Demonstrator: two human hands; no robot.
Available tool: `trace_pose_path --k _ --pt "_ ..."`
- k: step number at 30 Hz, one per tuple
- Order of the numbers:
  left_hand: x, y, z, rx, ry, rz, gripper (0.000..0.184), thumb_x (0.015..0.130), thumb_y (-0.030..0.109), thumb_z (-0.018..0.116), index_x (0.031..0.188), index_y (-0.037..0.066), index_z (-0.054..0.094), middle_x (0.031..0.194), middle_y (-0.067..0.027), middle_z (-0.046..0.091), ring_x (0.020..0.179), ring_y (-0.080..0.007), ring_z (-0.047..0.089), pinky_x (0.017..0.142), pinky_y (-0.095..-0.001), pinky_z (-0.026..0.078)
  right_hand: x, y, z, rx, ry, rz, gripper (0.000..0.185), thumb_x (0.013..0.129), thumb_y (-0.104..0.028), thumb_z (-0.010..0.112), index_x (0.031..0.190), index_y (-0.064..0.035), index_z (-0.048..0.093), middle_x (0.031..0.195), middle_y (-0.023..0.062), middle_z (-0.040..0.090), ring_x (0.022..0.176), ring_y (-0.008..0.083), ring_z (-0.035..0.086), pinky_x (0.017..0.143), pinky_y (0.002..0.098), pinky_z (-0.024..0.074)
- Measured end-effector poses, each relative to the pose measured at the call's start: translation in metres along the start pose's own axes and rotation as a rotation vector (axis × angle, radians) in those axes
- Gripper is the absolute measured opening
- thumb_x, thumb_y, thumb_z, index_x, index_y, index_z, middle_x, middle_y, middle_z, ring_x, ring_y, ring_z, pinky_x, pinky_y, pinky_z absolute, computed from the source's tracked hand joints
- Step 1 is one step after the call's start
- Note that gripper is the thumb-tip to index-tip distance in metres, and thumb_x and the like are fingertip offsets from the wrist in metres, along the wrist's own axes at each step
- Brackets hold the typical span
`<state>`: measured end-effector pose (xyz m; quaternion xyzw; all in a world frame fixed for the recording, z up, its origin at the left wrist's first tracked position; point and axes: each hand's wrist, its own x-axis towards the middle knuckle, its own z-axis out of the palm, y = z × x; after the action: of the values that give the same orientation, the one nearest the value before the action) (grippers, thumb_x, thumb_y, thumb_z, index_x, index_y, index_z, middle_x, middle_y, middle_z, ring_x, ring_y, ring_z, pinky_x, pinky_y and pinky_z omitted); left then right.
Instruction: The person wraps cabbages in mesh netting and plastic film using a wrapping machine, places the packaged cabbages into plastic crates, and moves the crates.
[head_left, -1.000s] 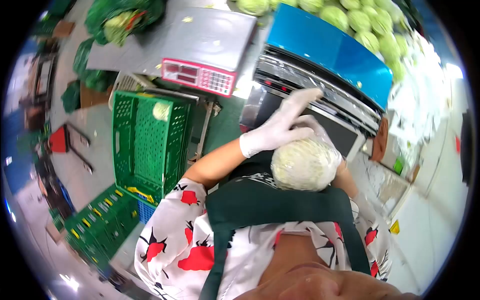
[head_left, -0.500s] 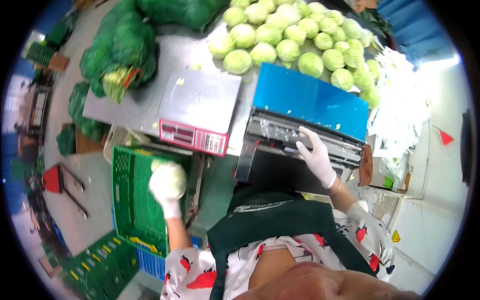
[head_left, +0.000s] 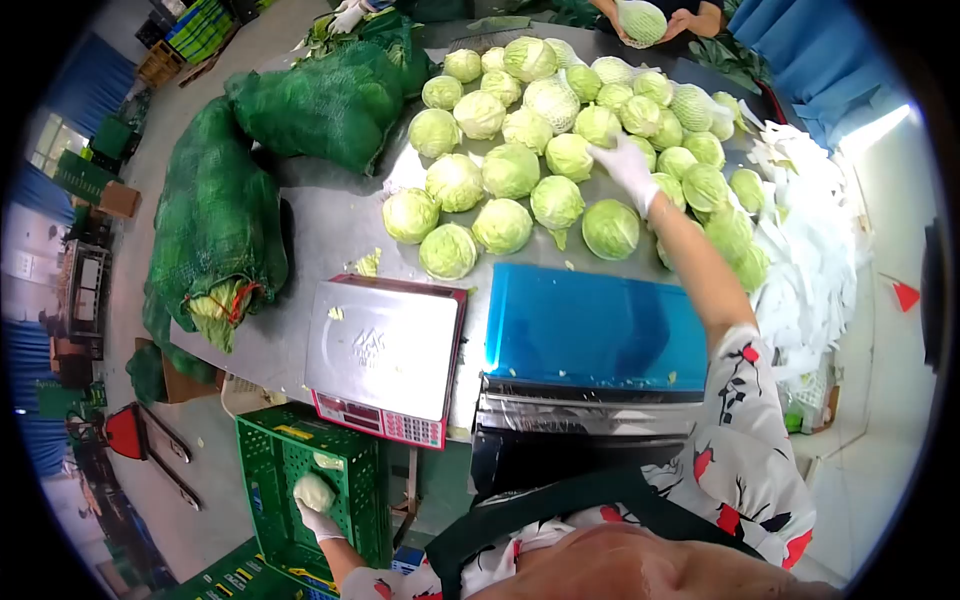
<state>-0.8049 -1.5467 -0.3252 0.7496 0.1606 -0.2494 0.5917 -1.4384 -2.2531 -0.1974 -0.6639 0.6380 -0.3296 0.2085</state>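
Observation:
My left hand point(head_left: 318, 522), in a white glove, is down in the green crate point(head_left: 262, 490), with its fingers against a pale wrapped cabbage point(head_left: 314, 493). Another cabbage piece shows beside it in the crate. My right hand point(head_left: 628, 168), also gloved, reaches across the table to the loose cabbages, its fingertips at a green cabbage point(head_left: 597, 126). Those fingertips are partly lost against the cabbages, so its grip is unclear. A blue-topped wrapping machine point(head_left: 590, 325) lies beneath my right forearm.
A scale point(head_left: 385, 345) with a red keypad stands left of the machine. Green net sacks point(head_left: 215, 210) lie at the left of the table point(head_left: 300, 215). White foam nets point(head_left: 815, 240) are heaped at the right. Across the table, another person's hands point(head_left: 680, 24) hold a netted cabbage.
My left hand has lowered the wrapped cabbage deeper into the crate. My right hand has moved from the machine out to the cabbages. The view has tilted up over the table.

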Motion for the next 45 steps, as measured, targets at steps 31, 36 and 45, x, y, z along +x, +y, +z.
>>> trace_pose_path --k 31,36,45 --pt "-0.082 0.058 0.112 0.462 -0.062 0.477 0.040 0.105 0.022 0.052 0.135 -0.003 0.055 0.123 -0.0164 0.067 0.099 -0.0195 0.068 0.089 -0.0319 0.053 0.219 0.058 0.111 0.524 -0.170 0.150 0.086 0.070 -0.060 0.081 0.115 0.0111 0.067 0.114 0.0180 0.070 0.101 0.0215 0.068 0.089 0.0314 0.0515" --pt "-0.128 0.082 0.165 0.357 -0.147 0.512 0.041 0.105 0.023 0.049 0.134 -0.004 0.055 0.124 -0.0170 0.066 0.103 -0.0189 0.067 0.095 -0.0321 0.051 0.184 0.051 0.072 1.432 -0.420 0.174 0.043 0.103 -0.028 0.049 0.137 -0.0005 0.052 0.130 0.0093 0.063 0.119 0.0203 0.060 0.103 0.0349 0.0491" --pt "-0.356 0.046 0.424 0.255 -1.302 0.569 0.059 0.095 0.009 0.054 0.150 -0.002 0.035 0.144 -0.0154 0.050 0.129 -0.0259 0.053 0.108 -0.0394 0.042 -0.112 -0.025 -0.099 1.314 -0.519 0.431 0.053 0.104 -0.036 0.042 0.144 -0.0018 0.044 0.140 0.0141 0.055 0.124 0.0225 0.057 0.107 0.0374 0.0463"
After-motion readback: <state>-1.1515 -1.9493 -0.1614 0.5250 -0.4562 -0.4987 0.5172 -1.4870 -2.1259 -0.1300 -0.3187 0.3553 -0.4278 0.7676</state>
